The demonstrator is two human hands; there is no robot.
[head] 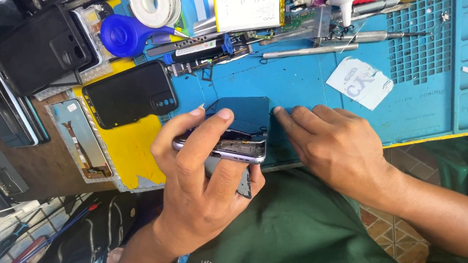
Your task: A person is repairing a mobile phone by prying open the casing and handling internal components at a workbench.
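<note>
Left grip (203,162) clamps the silver-edged opened phone frame (228,146), right hand (331,143) flat and empty beside it; twisting could crack its lifted panel.

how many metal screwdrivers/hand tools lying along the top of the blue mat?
3: one silver tool lowest on the blue mat, one screwdriver above it, one near the top edge. Clutter may hide others.

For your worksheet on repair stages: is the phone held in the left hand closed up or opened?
Opened: the phone in the left hand shows a bare frame, its panel lifted.
</note>
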